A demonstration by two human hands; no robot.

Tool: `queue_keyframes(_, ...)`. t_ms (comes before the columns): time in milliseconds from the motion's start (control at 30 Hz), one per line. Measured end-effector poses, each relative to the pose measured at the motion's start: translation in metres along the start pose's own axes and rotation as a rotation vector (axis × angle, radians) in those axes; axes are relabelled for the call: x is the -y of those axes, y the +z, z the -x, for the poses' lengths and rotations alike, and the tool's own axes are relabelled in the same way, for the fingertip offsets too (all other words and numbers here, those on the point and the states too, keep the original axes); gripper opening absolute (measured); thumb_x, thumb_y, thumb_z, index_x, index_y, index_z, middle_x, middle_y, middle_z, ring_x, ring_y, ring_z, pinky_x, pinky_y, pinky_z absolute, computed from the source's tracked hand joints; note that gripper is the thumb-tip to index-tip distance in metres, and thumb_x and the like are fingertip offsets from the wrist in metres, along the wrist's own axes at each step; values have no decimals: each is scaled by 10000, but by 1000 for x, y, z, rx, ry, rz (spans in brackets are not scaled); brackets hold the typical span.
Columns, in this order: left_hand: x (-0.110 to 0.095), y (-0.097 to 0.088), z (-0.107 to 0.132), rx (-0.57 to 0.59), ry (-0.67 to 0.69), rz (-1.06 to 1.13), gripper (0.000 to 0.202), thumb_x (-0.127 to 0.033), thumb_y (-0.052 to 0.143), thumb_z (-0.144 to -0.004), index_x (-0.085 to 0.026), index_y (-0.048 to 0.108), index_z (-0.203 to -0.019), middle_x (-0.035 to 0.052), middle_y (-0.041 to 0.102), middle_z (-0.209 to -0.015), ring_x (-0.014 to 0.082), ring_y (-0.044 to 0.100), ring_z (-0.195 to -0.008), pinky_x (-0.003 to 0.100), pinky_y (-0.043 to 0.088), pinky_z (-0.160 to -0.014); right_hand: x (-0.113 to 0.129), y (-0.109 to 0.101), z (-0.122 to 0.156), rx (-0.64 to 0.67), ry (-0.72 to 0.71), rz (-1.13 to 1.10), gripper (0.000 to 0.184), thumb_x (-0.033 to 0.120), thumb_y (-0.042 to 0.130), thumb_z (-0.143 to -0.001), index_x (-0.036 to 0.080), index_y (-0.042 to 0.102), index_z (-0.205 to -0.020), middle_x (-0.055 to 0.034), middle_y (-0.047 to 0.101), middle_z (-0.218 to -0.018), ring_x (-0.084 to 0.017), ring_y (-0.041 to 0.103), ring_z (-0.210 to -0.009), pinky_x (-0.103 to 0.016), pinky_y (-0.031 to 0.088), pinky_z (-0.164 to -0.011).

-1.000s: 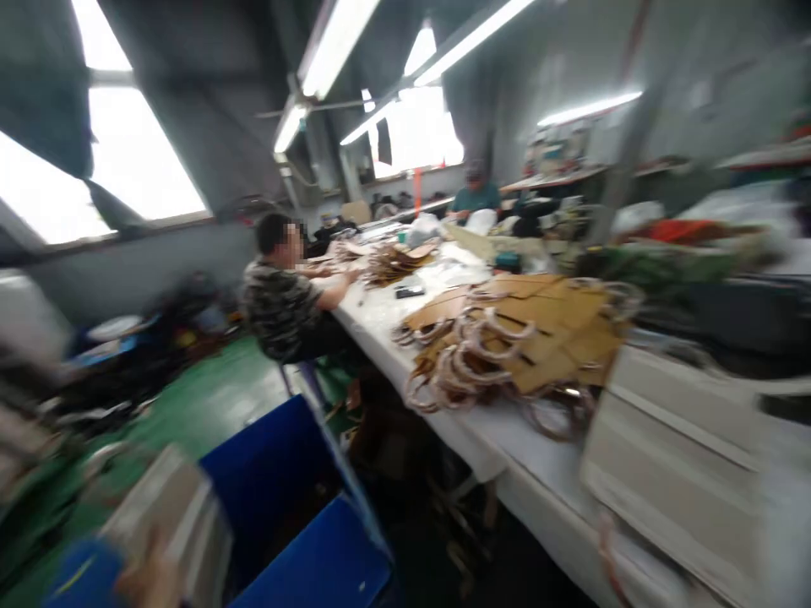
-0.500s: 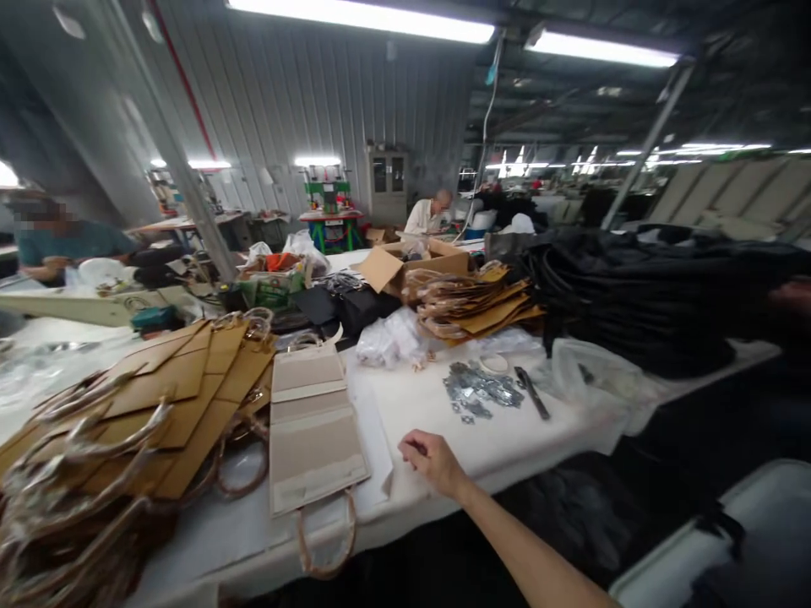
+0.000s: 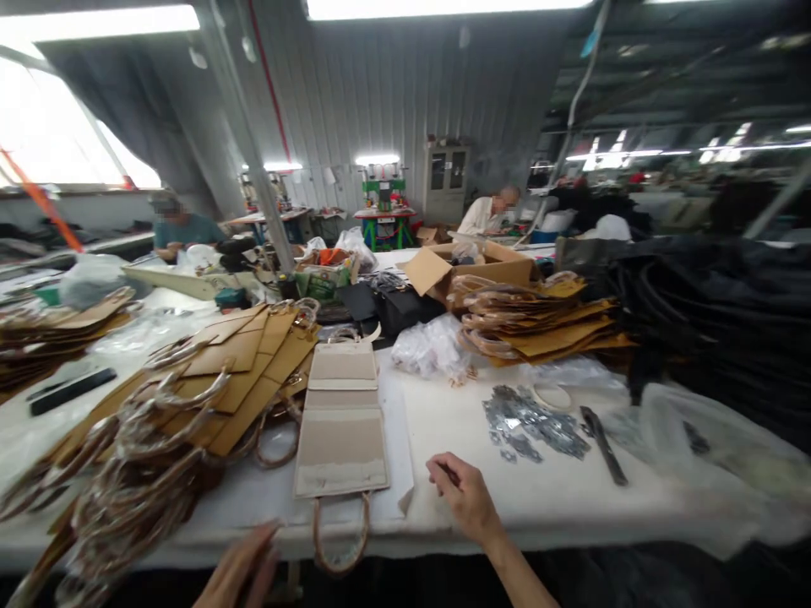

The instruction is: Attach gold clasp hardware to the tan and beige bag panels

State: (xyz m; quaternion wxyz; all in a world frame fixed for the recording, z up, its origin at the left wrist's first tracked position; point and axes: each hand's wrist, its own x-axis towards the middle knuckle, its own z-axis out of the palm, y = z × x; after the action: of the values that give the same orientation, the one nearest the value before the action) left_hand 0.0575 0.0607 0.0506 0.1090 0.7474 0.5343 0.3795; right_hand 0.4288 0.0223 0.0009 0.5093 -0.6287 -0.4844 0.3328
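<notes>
Handbag panel (image 3: 342, 447), beige, ahead-right of left hand (image 3: 242, 564) (blurred, can't tell grip). Right hand (image 3: 469, 500) loosely curled, can't tell if holding anything; metal plates (image 3: 536, 424) ahead-right.

Cabinet (image 3: 447, 181) noted standing before grey ribbed wall (image 3: 405, 93), bright window (image 3: 31, 118) far to its left, metal post (image 3: 249, 143) nearer on that side, lit lamp (image 3: 449, 7) above it.

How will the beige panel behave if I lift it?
The panel looks fairly stiff, since its sections lie flat with straight edges. It may bend at the crosswise bands between them. Its lower handle, reaching past the table's edge, could swing.
</notes>
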Motion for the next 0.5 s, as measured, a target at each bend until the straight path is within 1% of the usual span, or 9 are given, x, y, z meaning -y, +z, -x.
queue_keyframes(33, -3, 11, -1, 33, 21, 20, 287, -482, 675, -924, -380, 738, -1185, -4, 720, -1304, 241, 693, -1137, 363, 609, -936, -1, 0, 1, 4, 3, 1, 404, 577, 599, -959, 197, 722, -897, -23, 684, -735, -174, 624, -645, -250, 507, -626)
queue_keyframes(67, -6, 24, -4, 74, 55, 56, 328, -475, 646, -940, -368, 723, -1240, 9, 725, -1309, 251, 688, -1175, 389, 592, -1001, -3, -1, 1, 9, 3, 4, 413, 591, 604, -953, 198, 722, -902, -25, 685, -739, -176, 625, -642, -251, 515, -628)
queue_keyframes(167, -19, 59, -21, 31, 3, 123, 328, -395, 620, -964, -301, 709, -1265, 64, 710, -1333, 270, 641, -1260, 461, 528, -1103, -9, -2, 2, 25, -11, 26, 429, 618, 626, -928, 203, 731, -903, -32, 699, -750, -182, 642, -649, -253, 541, -658)
queue_keyframes(200, -22, 68, -26, 20, -36, 158, 312, -374, 624, -959, -287, 713, -1245, 77, 705, -1332, 267, 662, -1212, 462, 543, -1080, -10, -3, 3, 29, -16, 34, 438, 629, 631, -919, 203, 735, -904, -35, 705, -755, -187, 651, -655, -253, 547, -662)
queue_keyframes(300, -24, 88, -35, 19, -207, 337, 366, -358, 634, -934, -251, 665, -1283, 119, 602, -1453, 203, 716, -950, 396, 627, -879, -14, -4, 4, 20, -21, 59, 468, 658, 635, -899, 203, 744, -907, -41, 714, -748, -199, 667, -659, -257, 554, -643)
queue_keyframes(333, -22, 92, -36, 8, -273, 405, 410, -371, 638, -924, -239, 633, -1313, 135, 550, -1502, 184, 715, -902, 375, 634, -827, -15, -4, 4, 13, -21, 67, 475, 664, 635, -895, 202, 746, -907, -41, 714, -738, -201, 668, -654, -258, 554, -633)
queue_keyframes(400, -16, 98, -35, -20, -405, 521, 501, -412, 666, -892, -213, 576, -1342, 162, 510, -1525, 179, 721, -890, 364, 631, -804, -17, -3, 3, -1, -21, 83, 483, 668, 635, -892, 200, 749, -911, -40, 713, -726, -200, 668, -640, -262, 555, -627)
queue_keyframes(433, -13, 101, -35, -15, -463, 574, 548, -432, 687, -870, -198, 553, -1347, 171, 545, -1486, 190, 729, -898, 372, 626, -817, -18, -2, 2, -4, -20, 89, 484, 667, 634, -893, 198, 751, -915, -41, 716, -730, -200, 669, -638, -265, 559, -632)
queue_keyframes(500, -7, 107, -38, 57, -549, 691, 653, -456, 727, -827, -169, 498, -1367, 166, 676, -1307, 222, 746, -899, 389, 611, -841, -19, -1, 0, -10, -24, 100, 483, 659, 636, -894, 194, 755, -947, -54, 735, -776, -206, 681, -661, -276, 573, -653)
